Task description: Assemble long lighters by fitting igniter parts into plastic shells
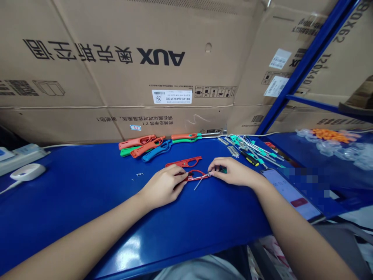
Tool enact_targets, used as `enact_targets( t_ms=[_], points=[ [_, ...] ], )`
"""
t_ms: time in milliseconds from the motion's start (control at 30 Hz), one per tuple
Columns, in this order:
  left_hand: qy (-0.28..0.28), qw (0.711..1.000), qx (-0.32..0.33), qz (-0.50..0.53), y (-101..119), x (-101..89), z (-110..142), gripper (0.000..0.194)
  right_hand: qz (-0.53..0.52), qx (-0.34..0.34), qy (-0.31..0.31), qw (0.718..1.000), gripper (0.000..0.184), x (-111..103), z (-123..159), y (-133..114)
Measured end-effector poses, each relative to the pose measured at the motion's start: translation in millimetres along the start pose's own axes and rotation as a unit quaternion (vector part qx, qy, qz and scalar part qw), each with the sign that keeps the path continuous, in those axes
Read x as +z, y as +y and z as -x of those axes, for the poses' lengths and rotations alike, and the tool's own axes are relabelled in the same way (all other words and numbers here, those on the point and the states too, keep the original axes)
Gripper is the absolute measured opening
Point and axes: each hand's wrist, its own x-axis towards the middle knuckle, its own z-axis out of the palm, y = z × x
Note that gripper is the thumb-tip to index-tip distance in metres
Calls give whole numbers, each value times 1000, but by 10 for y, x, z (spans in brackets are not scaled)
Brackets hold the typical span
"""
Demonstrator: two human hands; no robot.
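Two white devices sit at the left edge of the frame, a power strip (20, 160) and, below it, a rounded unit (28, 172) with a cable. Farther right, left of centre, several tiny pale pieces (139, 174) lie on the blue table (87, 175), below a cluster of coloured handles (136, 143). At the centre, the left hand (166, 182) has its fingers bent and pressed together, gripping the left end of an open red shell (198, 171); a red cover (186, 161) lies just above. The right hand (229, 171) pinches the shell's right end between thumb and fingertips. Upper right of centre are metal rods (262, 148) with teal ends and a black-and-yellow screwdriver (250, 158). A phone (291, 194) lies at lower right; orange parts (333, 135) are near the right edge.
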Motion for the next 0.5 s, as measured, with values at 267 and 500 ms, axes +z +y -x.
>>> enact_targets(
  t_ms=[267, 500],
  points=[
    [1, 999, -11, 30, -19, -2, -12, 26, -18, -30, -10, 999, 12, 41, -40, 34],
    [4, 999, -12, 32, -15, 20, -20, 26, 23, -85, -13, 996, 18, 81, -48, 77]
  ],
)
